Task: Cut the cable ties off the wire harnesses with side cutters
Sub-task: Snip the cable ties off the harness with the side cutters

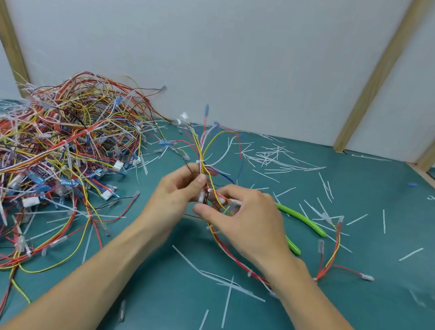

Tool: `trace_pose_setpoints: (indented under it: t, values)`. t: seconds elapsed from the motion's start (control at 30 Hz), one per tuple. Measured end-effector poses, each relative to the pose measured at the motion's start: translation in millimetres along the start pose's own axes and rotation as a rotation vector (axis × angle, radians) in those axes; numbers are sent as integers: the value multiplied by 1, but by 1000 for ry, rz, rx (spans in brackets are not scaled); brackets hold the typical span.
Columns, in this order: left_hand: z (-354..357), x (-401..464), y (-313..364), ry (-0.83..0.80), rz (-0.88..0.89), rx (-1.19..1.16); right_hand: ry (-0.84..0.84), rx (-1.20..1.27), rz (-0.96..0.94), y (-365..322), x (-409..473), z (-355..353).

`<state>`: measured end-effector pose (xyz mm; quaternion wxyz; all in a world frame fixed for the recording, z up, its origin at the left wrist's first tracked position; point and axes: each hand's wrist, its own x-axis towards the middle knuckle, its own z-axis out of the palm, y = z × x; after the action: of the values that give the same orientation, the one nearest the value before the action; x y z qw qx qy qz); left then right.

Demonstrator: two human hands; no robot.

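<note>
My left hand (177, 194) pinches a wire harness (207, 146) of red, yellow and white wires, held upright above the green mat; its loose ends fan upward with blue and white connectors. My right hand (245, 215) pinches the same harness just below, at a white connector between the two hands. The rest of the harness trails under my right wrist and loops to the right (331, 253). The side cutters, with green handles (305, 220), lie on the mat behind my right hand, partly hidden by it.
A big tangled heap of wire harnesses (39, 158) fills the left of the green mat (357, 318). Several cut white cable ties (278, 157) are strewn over the mat. A white wall with wooden battens stands behind; a wooden edge runs at the right.
</note>
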<state>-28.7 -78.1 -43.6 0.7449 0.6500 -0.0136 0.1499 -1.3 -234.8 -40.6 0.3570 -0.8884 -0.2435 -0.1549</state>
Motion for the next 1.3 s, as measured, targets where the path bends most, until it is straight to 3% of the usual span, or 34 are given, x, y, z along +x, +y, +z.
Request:
trace_pose_setpoints:
  t: [0.13,0.3,0.4,0.57,0.8,0.97,1.1,1.2,1.3]
  values:
    - [-4,2,4,25,-52,-118,-114,82,47,9,1,8]
    - [-4,0,9,-34,-46,-123,-58,106,37,14,4,10]
    - [-3,0,10,-61,-44,-50,-41,239,-4,11,1,9]
    - [-4,-2,12,-113,-59,-128,-71,440,48,8,0,11]
    - [0,-2,8,-153,-79,-133,44,305,24,11,6,6]
    - [2,-2,4,-79,-81,-93,-131,247,32,8,3,4]
    - [2,-2,5,-50,-97,-126,-261,379,81,6,-2,6]
    - [3,-4,7,-66,-79,-87,-171,326,52,5,1,2]
    - [3,-3,6,-88,-74,-21,96,297,128,19,22,-22]
